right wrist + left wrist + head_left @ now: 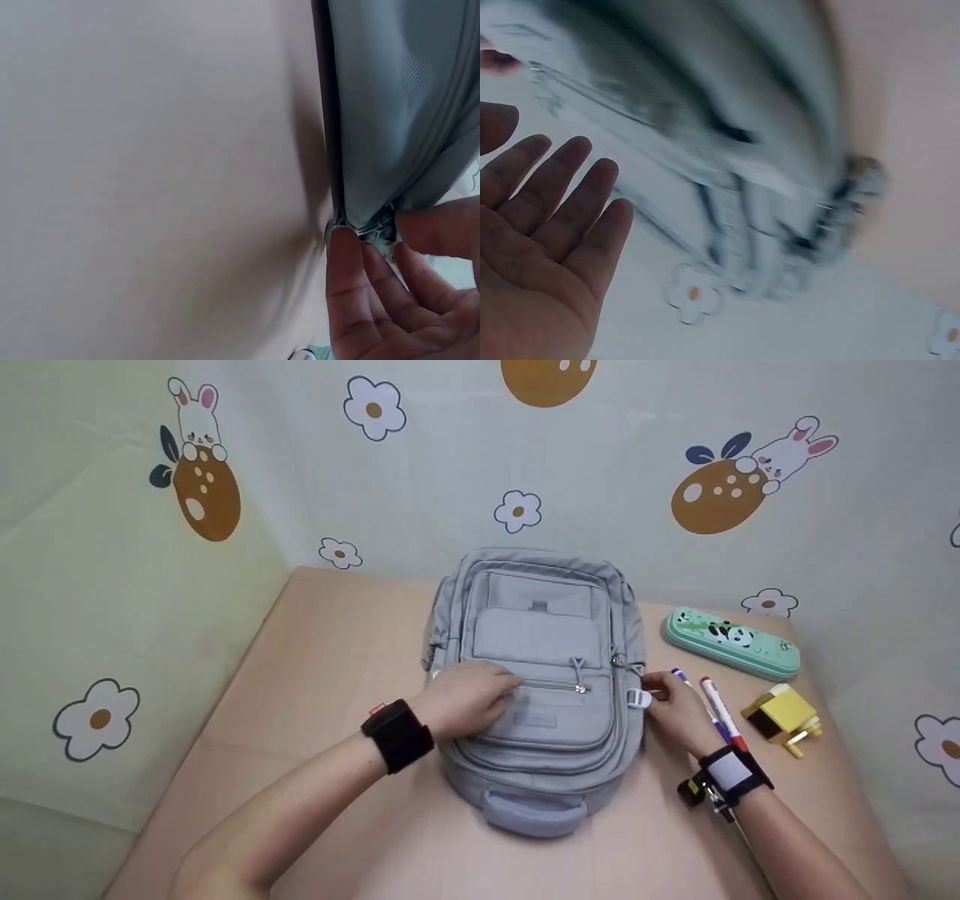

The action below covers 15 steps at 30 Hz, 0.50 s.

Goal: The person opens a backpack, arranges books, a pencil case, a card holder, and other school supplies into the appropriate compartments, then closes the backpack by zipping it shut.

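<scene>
A grey backpack lies front side up on the table, its top handle toward the person. My left hand is over the front pocket, beside a short zipper; in the left wrist view its fingers are extended and hold nothing. At the bag's right side, my right hand pinches a zipper pull between thumb and fingertips, close to a white buckle. The right wrist view shows these fingertips gathered at the bag's edge, partly hiding the pull.
Right of the bag lie a green panda pencil case, a red-capped marker, a blue-capped marker partly behind the right hand, and a yellow crank pencil sharpener. A patterned curtain hangs behind the table.
</scene>
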Tool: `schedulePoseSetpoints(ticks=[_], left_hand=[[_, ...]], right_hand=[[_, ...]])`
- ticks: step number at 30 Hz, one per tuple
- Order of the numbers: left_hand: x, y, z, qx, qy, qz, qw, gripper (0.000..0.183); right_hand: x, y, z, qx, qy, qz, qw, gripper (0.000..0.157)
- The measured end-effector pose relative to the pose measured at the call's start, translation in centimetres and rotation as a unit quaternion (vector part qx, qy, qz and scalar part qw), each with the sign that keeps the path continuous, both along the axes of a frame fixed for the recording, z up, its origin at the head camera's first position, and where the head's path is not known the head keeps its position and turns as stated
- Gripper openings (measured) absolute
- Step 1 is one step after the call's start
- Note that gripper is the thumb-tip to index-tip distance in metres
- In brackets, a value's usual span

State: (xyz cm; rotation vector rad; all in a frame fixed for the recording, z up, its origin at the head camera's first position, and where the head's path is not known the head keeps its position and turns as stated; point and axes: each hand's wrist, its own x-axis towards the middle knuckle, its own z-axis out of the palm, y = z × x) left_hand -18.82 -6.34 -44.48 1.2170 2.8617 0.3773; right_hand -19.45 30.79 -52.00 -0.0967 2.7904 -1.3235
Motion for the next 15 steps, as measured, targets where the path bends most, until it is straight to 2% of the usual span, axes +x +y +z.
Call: schedulePoseSetpoints(ticks=[3, 6, 10, 15], left_hand=[[-0.2, 3.1, 0.8, -0.020, -0.023, -0.029, 0.9991, 0.037], [-0.5, 5.9, 1.2, -0.039, -0.027, -0.055, 0.9974, 0.038], [-1.0, 8.8, 0.9, -0.056, -0.016, -0.076, 0.9954, 0.033], [-1.4, 11.5, 0.2, -0.065, -0.027, -0.087, 0.9938, 0.030]], right_hand=[[-0.6, 0.3, -0.1, 0.003, -0.009, 0.008, 1.000, 0.039], [-1.2, 0.5, -0.3, 0.017, 0.006, 0.019, 1.000, 0.036], [-1.8, 0.7, -0.3, 0.040, 0.036, 0.021, 0.998, 0.030], [-2.6, 0.5, 0.0, 0.044, 0.028, 0.015, 0.999, 0.027]])
